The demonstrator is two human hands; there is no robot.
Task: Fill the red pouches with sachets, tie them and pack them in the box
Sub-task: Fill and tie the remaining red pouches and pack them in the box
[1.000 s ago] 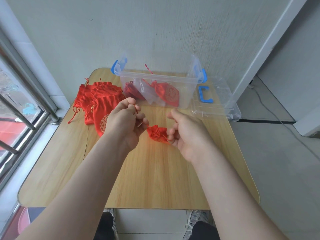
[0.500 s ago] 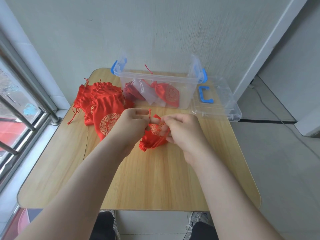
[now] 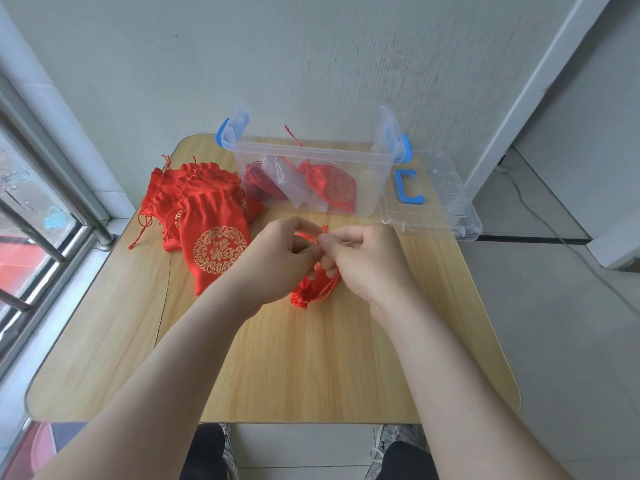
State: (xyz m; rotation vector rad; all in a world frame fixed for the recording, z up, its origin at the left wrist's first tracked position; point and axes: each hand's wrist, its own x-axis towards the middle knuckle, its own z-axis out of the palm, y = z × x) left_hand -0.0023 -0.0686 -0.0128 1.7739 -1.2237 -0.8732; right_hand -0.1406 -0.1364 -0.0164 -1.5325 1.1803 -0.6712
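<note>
A small red pouch (image 3: 311, 289) hangs just above the wooden table (image 3: 311, 358), its gathered mouth pointing down-left. My left hand (image 3: 280, 258) and my right hand (image 3: 367, 261) meet over it, each pinching the pouch's red drawstring (image 3: 311, 235) between thumb and fingers. A pile of flat red pouches (image 3: 204, 216) with gold emblems lies at the table's back left. The clear plastic box (image 3: 311, 157) with blue latches stands at the back; inside are two tied red pouches (image 3: 332, 187) and white sachets (image 3: 287, 183).
The box's clear lid (image 3: 433, 206) with a blue handle lies at the back right, overhanging the table's edge. A window with metal bars (image 3: 38, 202) runs along the left. A wall stands right behind the box. My knees and shoes show below the table's front edge.
My hands came together from apart, and the pouch swung from between them to hang below. The fingers have shifted along the drawstring since half a second ago.
</note>
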